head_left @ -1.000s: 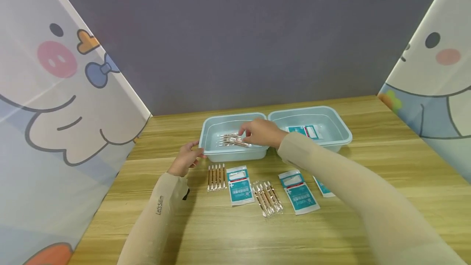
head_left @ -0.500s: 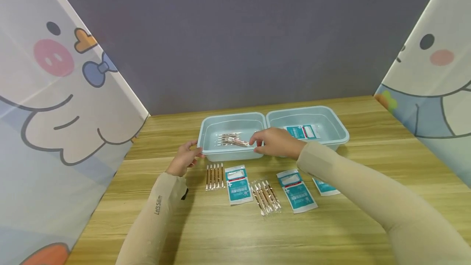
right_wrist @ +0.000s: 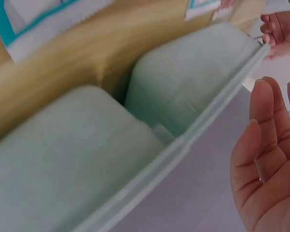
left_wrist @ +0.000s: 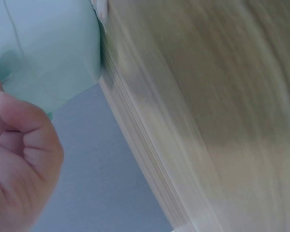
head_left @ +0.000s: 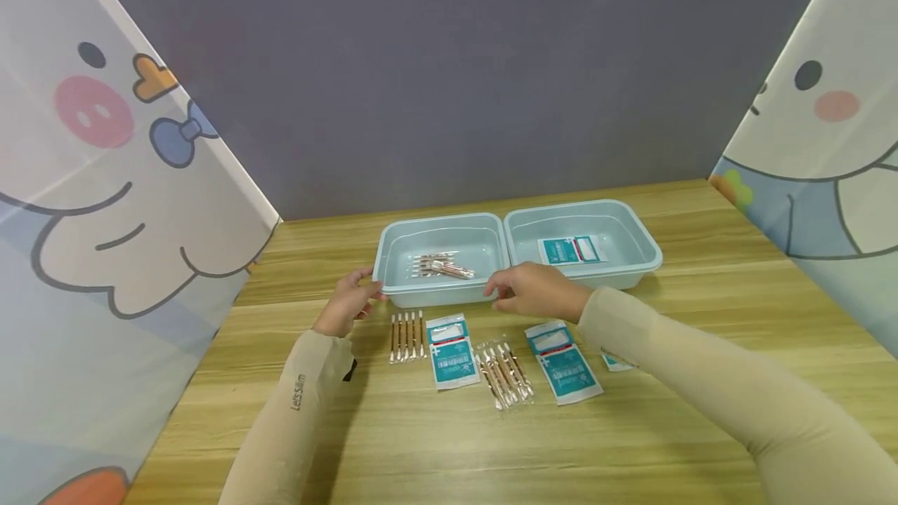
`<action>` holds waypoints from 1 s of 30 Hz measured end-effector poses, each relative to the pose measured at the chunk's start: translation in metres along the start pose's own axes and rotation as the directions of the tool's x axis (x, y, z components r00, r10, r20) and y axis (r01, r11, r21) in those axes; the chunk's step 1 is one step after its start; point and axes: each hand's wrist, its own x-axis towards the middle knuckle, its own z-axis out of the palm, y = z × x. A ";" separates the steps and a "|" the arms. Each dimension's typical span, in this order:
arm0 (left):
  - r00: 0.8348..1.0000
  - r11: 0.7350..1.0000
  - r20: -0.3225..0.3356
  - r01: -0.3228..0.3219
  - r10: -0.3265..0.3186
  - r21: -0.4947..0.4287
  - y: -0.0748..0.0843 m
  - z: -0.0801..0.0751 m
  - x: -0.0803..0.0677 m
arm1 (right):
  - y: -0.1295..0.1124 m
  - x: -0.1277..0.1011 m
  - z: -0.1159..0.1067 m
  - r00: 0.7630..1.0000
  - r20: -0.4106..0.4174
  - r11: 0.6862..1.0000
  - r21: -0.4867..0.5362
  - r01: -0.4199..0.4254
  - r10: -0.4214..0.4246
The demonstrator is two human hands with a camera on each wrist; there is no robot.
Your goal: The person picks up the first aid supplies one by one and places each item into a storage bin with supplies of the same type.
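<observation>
Swab packets point(head_left: 438, 266) are seen lying inside the left bin point(head_left: 393, 291), which sits beside the right bin point(head_left: 631, 275) toward the table's far edge. The left bin's near-left corner is touched by the left hand point(head_left: 348, 304), fingers loosely curled. The right hand point(head_left: 533, 292) is held relaxed and empty at the near rim. Sorting appears under way; another swab packet point(head_left: 503, 366) near the front edge would likely be picked up.
</observation>
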 end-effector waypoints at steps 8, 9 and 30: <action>1.000 1.000 0.001 -0.008 0.008 -0.012 0.001 0.001 -0.001 | 0.004 -0.006 0.021 0.999 0.034 1.000 -0.011 -0.021 0.021; 1.000 1.000 0.002 -0.010 0.010 -0.012 0.001 0.001 -0.001 | 0.004 -0.007 0.024 0.999 0.032 1.000 -0.014 -0.026 0.026; 1.000 0.999 0.007 0.000 0.000 -0.046 -0.002 0.000 -0.001 | 0.005 -0.015 0.060 0.993 0.035 0.992 -0.055 -0.114 0.116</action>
